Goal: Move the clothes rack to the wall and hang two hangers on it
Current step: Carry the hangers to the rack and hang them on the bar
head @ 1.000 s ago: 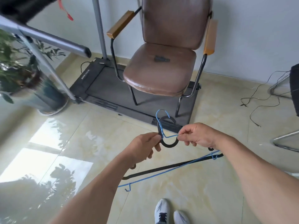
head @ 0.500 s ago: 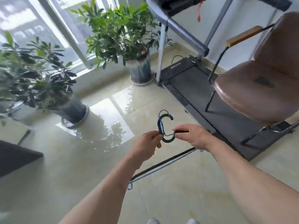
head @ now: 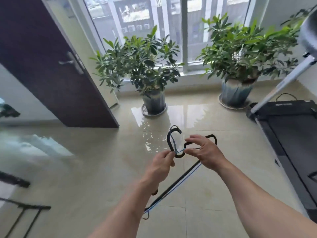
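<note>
Two hangers sit in my hands out in front of me, over the tiled floor [head: 96, 169]. One is the black hanger [head: 171, 143], the other the thin blue hanger [head: 181, 183]; their hooks overlap and their long bars run side by side, slanting down toward my left forearm.

Left hand [head: 161, 166]: grip closed, thumb and fingers pinched at the base of the two hooks, where the blue wire crosses the black one. Right hand [head: 205, 153]: grip partly closed, fingertips pinching the blue wire and the black neck just right of the hooks; the other fingers are spread loosely. A black loop of the hanger's shoulder shows above the right knuckles.

Both hooks point up and away from me, toward the window [head: 171, 28]. The lower end of the blue hanger, with its small end hook, shows below my left forearm.

Surroundings: two potted plants stand under the window, the left plant [head: 145, 66] and the right plant [head: 243, 54], each in a glazed pot on a saucer. Dark door [head: 51, 69] open at left. Treadmill [head: 289, 131] at right edge. Dark bars at the lower left edge are blurred; I cannot tell whether they belong to the clothes rack.
</note>
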